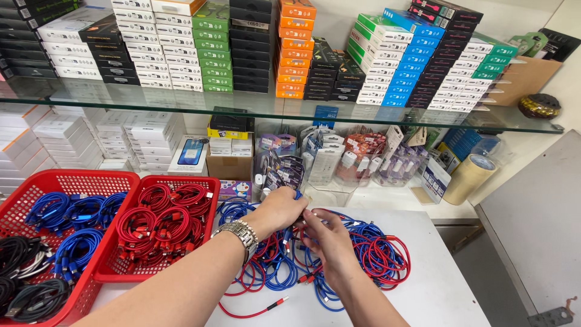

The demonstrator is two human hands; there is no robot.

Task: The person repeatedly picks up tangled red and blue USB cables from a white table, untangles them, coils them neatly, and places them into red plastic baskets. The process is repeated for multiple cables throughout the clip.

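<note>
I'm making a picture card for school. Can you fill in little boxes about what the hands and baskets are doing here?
Place: white table below a glass shelf of stacked boxes
Left hand: left hand, wearing a metal watch, grips blue cable
Right hand: right hand pinches a cable in the loose pile of red and blue cables
Baskets: left basket holds blue and black coils; red basket holds red coils
Nearby: tape roll

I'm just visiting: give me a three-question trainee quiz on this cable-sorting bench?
1. True or false: the left hand wears a metal wristwatch.
2. Which colour fills the nearer red plastic mesh basket? A blue, B red, C black.
3. What lies under both hands, the right hand included?

Key: 1 true. 2 B, coiled red cables. 3 A loose tangle of blue and red cables on the white table.
</note>
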